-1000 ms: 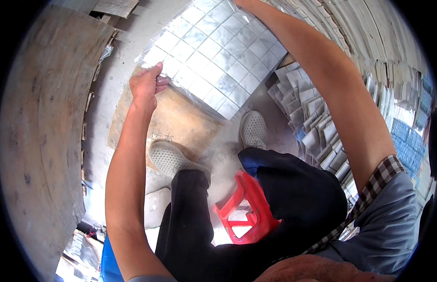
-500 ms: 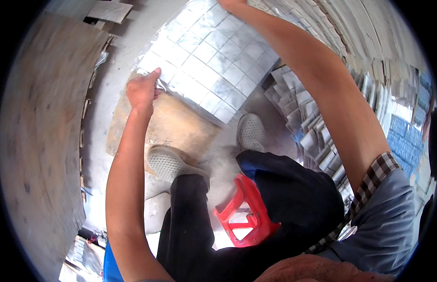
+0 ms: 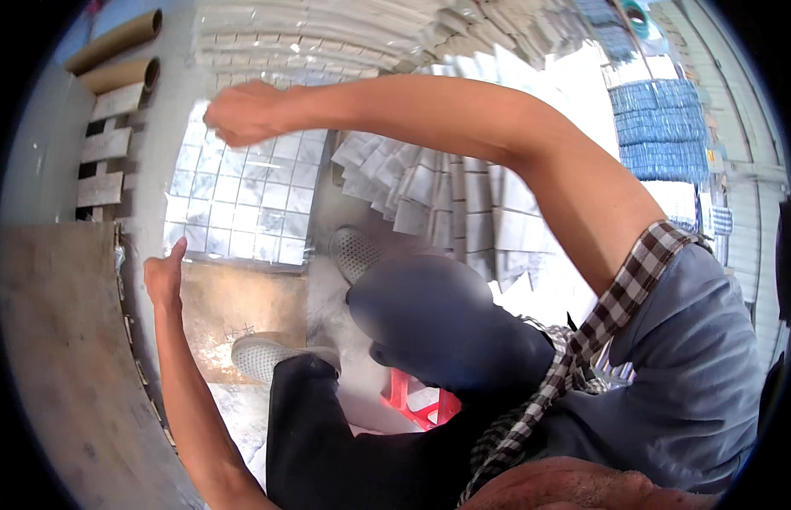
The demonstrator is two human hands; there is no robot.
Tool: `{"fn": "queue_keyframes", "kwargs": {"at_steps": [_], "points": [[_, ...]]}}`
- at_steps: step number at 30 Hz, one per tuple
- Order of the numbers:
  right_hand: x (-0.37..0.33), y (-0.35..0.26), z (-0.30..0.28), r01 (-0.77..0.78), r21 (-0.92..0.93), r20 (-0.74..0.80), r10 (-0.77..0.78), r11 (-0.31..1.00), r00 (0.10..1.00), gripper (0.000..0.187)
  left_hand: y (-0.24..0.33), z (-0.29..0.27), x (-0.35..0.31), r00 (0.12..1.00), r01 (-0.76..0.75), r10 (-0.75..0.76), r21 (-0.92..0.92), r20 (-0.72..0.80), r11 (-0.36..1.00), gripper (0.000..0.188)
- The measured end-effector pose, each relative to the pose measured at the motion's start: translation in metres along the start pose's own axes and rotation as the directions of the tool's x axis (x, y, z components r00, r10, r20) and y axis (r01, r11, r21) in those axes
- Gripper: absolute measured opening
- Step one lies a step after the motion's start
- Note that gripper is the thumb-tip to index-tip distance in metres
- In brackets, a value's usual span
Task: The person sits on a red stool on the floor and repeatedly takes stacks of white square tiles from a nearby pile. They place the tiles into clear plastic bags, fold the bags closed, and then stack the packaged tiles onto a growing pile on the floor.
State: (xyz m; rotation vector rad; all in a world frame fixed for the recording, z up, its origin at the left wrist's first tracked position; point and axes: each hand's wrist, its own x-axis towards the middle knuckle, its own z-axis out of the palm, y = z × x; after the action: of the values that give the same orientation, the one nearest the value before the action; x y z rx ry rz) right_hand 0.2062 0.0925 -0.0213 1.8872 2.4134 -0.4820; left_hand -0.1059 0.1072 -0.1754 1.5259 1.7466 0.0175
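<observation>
A sheet of square white-and-grey marble mosaic tiles (image 3: 238, 200) lies in front of me, with a shiny clear plastic film (image 3: 272, 265) showing along its near edge. Beneath its near side is a worn wooden board (image 3: 234, 297). My left hand (image 3: 164, 276) is closed beside the sheet's near left corner, thumb pointing up; its curled fingers hide whatever they pinch. Reaching across the far edge, my right hand (image 3: 242, 113) is closed over the far left corner. What its fingers grip is hidden from view.
Stacked tile sheets (image 3: 446, 191) stand to the right, with bundles of blue tiles (image 3: 659, 127) farther off. A large wooden panel (image 3: 59, 340) is at left, below pallet slats (image 3: 102, 157) and cardboard tubes (image 3: 123, 51). A red stool (image 3: 421, 404) is under me.
My view has turned, so the tile sheet now appears straighter and farther left. My right hand has come fully into view at the far left corner; my left hand stays by the near left corner.
</observation>
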Motion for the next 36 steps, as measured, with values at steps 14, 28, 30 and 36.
{"fn": "queue_keyframes", "kwargs": {"at_steps": [14,28,30,36], "points": [[-0.315,0.149,-0.126,-0.445,0.127,-0.366,0.459,0.887,0.81,0.059,0.146,-0.1,-0.236,0.866,-0.495,0.5,-0.099,0.028,0.863,0.039],[-0.355,0.188,-0.159,-0.294,0.449,-0.195,0.414,0.844,0.889,0.056,0.175,-0.026,-0.288,0.832,-0.555,0.555,-0.066,-0.014,0.829,0.038],[-0.359,0.177,-0.183,-0.29,0.445,-0.118,0.377,0.847,0.919,0.049,0.186,-0.027,-0.297,0.81,-0.586,0.586,-0.009,-0.017,0.81,0.038],[-0.373,0.125,-0.204,-0.312,0.026,-0.169,0.312,0.95,0.935,0.032,0.187,-0.018,-0.299,0.747,-0.665,0.663,-0.053,-0.045,0.745,0.037]]}}
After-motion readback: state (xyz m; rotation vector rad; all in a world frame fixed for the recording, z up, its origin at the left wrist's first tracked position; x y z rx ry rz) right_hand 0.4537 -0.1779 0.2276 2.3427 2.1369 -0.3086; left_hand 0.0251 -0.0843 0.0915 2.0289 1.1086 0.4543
